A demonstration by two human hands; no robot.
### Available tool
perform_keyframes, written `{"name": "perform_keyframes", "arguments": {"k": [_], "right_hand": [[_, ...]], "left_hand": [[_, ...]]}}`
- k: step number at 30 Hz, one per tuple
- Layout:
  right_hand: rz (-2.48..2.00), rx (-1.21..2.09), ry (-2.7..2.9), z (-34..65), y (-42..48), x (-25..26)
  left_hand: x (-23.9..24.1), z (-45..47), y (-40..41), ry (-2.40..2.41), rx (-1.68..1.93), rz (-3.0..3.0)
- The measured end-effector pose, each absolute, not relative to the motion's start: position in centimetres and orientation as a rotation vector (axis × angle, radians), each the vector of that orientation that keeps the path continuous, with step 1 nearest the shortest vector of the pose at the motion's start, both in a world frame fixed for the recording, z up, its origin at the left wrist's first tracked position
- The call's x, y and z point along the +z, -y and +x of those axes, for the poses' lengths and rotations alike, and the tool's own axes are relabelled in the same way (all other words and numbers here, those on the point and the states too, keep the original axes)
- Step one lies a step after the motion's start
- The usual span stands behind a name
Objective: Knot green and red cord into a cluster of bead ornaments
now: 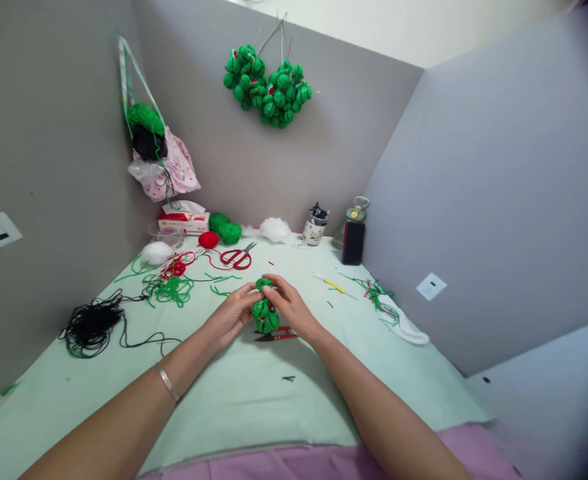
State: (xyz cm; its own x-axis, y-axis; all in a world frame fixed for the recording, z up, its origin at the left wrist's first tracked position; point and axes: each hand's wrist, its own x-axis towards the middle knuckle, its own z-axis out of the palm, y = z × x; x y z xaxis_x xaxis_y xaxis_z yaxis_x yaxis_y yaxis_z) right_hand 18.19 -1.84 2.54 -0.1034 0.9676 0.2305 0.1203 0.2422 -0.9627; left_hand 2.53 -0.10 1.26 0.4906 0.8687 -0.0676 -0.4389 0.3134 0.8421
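Observation:
Both my hands meet over the middle of the pale green table (254, 393). My left hand (230, 315) and my right hand (290, 305) pinch a small cluster of green crocheted balls (265, 312) between their fingertips, holding it just above the tabletop. Small red-handled snips (280, 335) lie right under the cluster. A silver bracelet (167, 381) sits on my left wrist.
Red scissors (238, 257), red yarn (208, 239), green yarn (225, 228) and white stuffing (275, 229) lie at the back. Black thread (92, 325) tangles at left, green scraps (377, 295) at right. A phone (353, 243), jar (315, 229), tissue box (184, 222), hanging bag (160, 159) and green ball bunches (268, 87) line the grey partitions.

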Motion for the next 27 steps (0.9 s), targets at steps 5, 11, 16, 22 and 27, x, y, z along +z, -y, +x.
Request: {"name": "perform_keyframes", "arguments": {"k": [5,11,16,22,27], "right_hand": [[-1.077,1.195,1.391,18.1,1.7,2.3],[-1.104,1.174,1.212,18.8,0.6,2.0],[-1.132,1.129,1.287,19.1,0.5,1.8],[-1.061,0.99,1.421,18.2,1.1,2.2],[-1.063,0.951,1.342,18.1,1.0,1.9]], "left_hand": [[1.1,2.7,0.4,-0.601,0.961,0.89],[1.2,2.8,0.2,-0.652,0.968,0.879],[1.1,2.5,-0.1,-0.711,0.999,0.859],[0.7,2.8,0.3,-0.746,0.971,1.001],[0.6,2.9,0.6,-0.699,0.923,1.011]]}}
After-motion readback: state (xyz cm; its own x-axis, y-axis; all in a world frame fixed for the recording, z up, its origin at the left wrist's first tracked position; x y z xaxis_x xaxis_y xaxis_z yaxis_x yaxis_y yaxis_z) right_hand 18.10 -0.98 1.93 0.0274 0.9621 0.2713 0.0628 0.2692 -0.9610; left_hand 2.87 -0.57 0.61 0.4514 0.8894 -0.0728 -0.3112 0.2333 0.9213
